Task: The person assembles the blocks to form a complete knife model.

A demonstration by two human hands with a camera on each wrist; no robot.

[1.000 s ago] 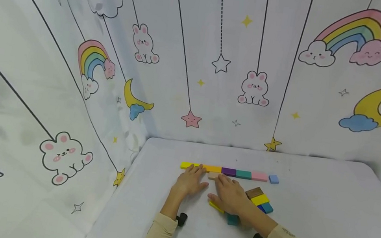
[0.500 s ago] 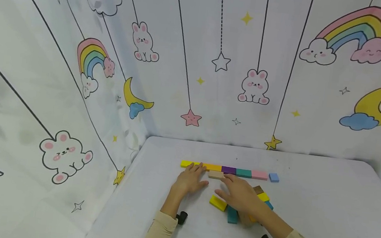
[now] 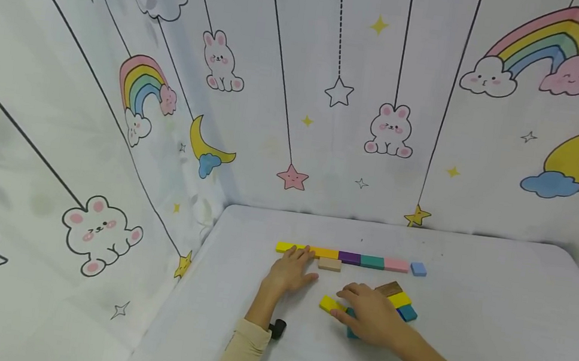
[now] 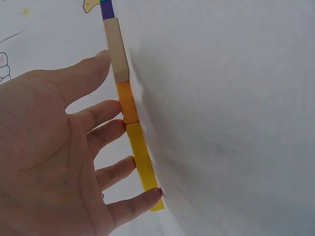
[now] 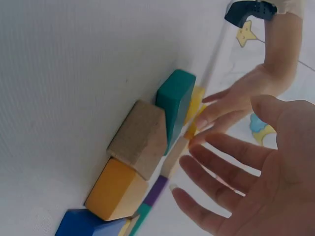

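My left hand (image 3: 287, 270) lies at the left end of a row of blocks. Its fingertips touch the yellow block (image 4: 142, 160) and reach the orange block (image 4: 128, 102), while the thumb is near a plain wooden block (image 4: 117, 49). That wooden block sits just in front of the row. Over a loose group of blocks hovers my right hand (image 3: 373, 317), fingers spread and holding nothing. Near it are a yellow block (image 3: 331, 303), a teal block (image 5: 175, 101), a natural wood block (image 5: 139, 137), an orange block (image 5: 113, 189) and a blue block (image 5: 88, 223), partly hidden in the head view.
The row continues right with purple (image 3: 349, 258), teal (image 3: 372, 262) and pink (image 3: 396, 265) blocks. A light blue block (image 3: 418, 270) lies slightly askew beyond its end. Right of my right hand are a brown block (image 3: 389, 288) and others. A patterned cloth wall (image 3: 255, 110) borders the white table (image 3: 494, 326).
My right hand has left the wooden block in front of the row and drawn back right and nearer to the loose blocks. The left hand has stayed at the row.
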